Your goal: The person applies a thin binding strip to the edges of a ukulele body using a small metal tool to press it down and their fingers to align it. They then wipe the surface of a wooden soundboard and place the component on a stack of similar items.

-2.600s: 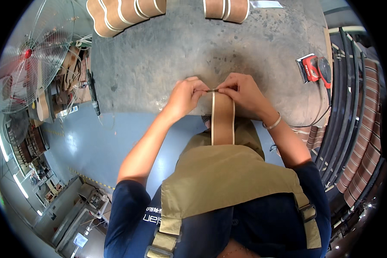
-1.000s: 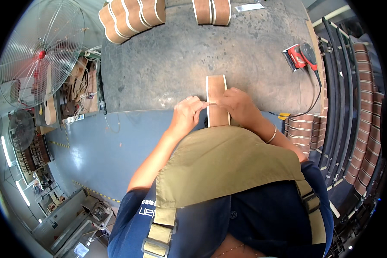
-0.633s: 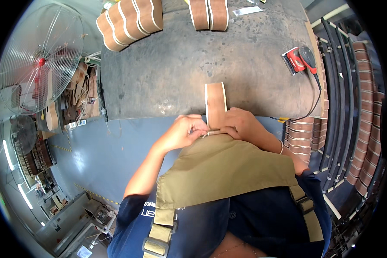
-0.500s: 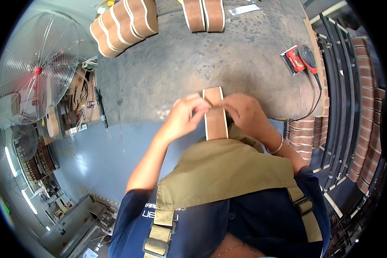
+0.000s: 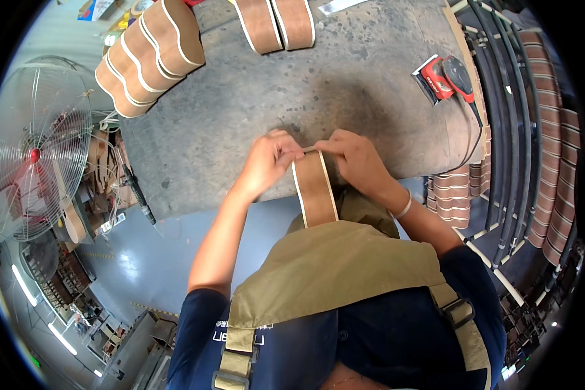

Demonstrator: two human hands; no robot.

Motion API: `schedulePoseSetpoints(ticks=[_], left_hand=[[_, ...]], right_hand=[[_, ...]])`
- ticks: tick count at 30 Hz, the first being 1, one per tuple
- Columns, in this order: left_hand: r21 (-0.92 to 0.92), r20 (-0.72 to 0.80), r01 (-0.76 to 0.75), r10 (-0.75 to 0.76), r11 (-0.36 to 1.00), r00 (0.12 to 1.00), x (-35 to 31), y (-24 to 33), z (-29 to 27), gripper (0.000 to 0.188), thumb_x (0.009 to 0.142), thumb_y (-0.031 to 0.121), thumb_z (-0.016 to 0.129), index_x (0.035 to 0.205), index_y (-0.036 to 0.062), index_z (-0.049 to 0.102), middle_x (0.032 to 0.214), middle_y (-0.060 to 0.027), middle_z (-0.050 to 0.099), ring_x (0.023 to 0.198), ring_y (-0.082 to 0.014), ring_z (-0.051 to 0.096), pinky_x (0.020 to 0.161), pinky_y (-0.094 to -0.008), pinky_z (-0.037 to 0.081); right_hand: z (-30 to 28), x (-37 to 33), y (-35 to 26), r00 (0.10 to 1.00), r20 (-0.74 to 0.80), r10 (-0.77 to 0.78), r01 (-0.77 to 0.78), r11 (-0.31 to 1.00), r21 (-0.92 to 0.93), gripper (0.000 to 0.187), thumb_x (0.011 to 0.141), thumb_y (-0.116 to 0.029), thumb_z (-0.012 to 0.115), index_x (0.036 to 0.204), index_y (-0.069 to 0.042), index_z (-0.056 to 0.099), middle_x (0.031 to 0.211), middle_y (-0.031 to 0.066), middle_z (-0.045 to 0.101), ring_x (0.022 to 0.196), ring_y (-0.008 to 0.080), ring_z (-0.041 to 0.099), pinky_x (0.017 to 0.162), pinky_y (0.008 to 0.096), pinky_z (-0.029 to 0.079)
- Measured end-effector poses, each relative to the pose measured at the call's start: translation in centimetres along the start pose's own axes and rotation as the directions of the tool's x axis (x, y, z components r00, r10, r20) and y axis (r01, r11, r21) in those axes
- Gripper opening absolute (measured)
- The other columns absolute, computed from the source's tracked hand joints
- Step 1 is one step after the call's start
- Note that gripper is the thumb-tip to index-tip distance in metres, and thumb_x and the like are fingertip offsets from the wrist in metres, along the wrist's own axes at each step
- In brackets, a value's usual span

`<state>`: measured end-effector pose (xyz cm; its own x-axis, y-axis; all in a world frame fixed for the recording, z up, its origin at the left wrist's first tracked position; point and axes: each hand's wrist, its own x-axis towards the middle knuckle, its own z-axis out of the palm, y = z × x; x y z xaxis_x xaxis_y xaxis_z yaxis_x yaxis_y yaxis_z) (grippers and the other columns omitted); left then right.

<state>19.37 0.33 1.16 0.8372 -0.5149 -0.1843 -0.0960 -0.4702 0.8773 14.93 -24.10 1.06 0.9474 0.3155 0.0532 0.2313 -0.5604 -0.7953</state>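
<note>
A small guitar body [image 5: 316, 188], seen side-on, shows a brown wood side with cream edging on both long edges. It reaches from my apron to the table edge. Across its far end my left hand [image 5: 267, 162] and my right hand [image 5: 357, 162] pinch the two ends of a thin narrow strip [image 5: 310, 149], perhaps a scraper blade; its kind is hard to make out. Both hands are closed, thumbs and forefingers at the strip. The body's near end is hidden by my apron [image 5: 331, 273].
More guitar bodies [image 5: 150, 58] stand at the table's far left, with another pair [image 5: 276, 26] at the far middle. A red sander [image 5: 443, 78] with a cord lies at the right of the dark table [image 5: 240, 104]. A fan [image 5: 35, 153] stands left; a black tool [image 5: 136, 192] is at the left edge.
Both hands and the strip have moved along the guitar body to its far end. The view has shifted, so the table things appear farther left.
</note>
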Motion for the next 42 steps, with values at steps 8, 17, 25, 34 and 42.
schedulePoseSetpoints(ticks=[8, 17, 25, 34, 42], left_hand=[[-0.141, -0.133, 0.149, -0.168, 0.979, 0.977, 0.5, -0.5, 1.5, 0.009, 0.090, -0.003, 0.073, 0.096, 0.0007, 0.078, 0.084, -0.0133, 0.068, 0.078, -0.0306, 0.065, 0.071, -0.0369, 0.052], [0.450, -0.265, -0.288, 0.434, 0.845, 0.861, -4.9, 1.6, 4.1, 0.022, 0.083, -0.003, 0.074, 0.104, 0.0051, 0.076, 0.084, -0.0106, 0.064, 0.078, -0.0325, 0.058, 0.070, -0.0415, 0.049], [0.206, -0.320, -0.116, 0.179, 0.972, 0.930, -1.3, 1.2, 2.9, 0.010, 0.089, 0.001, 0.073, 0.098, 0.0053, 0.075, 0.082, -0.0138, 0.062, 0.081, -0.0339, 0.061, 0.072, -0.0433, 0.050], [0.551, -0.229, -0.322, 0.510, 0.770, 0.829, -6.6, 2.3, 5.2, 0.019, 0.080, -0.002, 0.073, 0.097, 0.0058, 0.073, 0.081, -0.0098, 0.053, 0.078, -0.0299, 0.056, 0.070, -0.0417, 0.048], [0.221, -0.029, -0.205, 0.216, 0.953, 0.976, -10.3, 5.4, 5.0, 0.008, 0.087, 0.001, 0.074, 0.093, 0.0062, 0.072, 0.087, -0.0109, 0.058, 0.087, -0.0339, 0.061, 0.076, -0.0435, 0.052]], right_hand=[[1.2, 2.3, 1.9, 0.999, -0.036, 0.038, -0.031, 0.985, 0.167, 0.027, 0.091, 0.002, 0.064, 0.112, -0.007, 0.080, 0.081, 0.0144, 0.065, 0.076, 0.0328, 0.065, 0.073, 0.0398, 0.052], [0.3, -3.8, -0.7, 0.959, -0.120, -0.257, 0.251, 0.966, -0.060, 0.043, 0.086, 0.004, 0.063, 0.125, -0.009, 0.076, 0.100, 0.0134, 0.069, 0.090, 0.0297, 0.067, 0.077, 0.0393, 0.056], [0.3, 0.6, 1.5, 0.996, -0.065, -0.064, 0.071, 0.991, 0.112, 0.028, 0.092, -0.004, 0.061, 0.111, -0.011, 0.080, 0.090, 0.0174, 0.067, 0.085, 0.0373, 0.065, 0.076, 0.0443, 0.054], [0.5, -5.4, 0.7, 0.946, -0.099, -0.308, 0.309, 0.951, -0.008, 0.044, 0.091, 0.005, 0.060, 0.125, -0.014, 0.080, 0.097, 0.0125, 0.072, 0.087, 0.0299, 0.069, 0.075, 0.0400, 0.056], [-3.1, -7.9, -2.4, 0.942, 0.281, -0.184, 0.159, 0.981, 0.107, 0.037, 0.092, -0.003, 0.061, 0.120, -0.014, 0.082, 0.087, 0.0138, 0.070, 0.076, 0.0321, 0.067, 0.069, 0.0397, 0.054]])
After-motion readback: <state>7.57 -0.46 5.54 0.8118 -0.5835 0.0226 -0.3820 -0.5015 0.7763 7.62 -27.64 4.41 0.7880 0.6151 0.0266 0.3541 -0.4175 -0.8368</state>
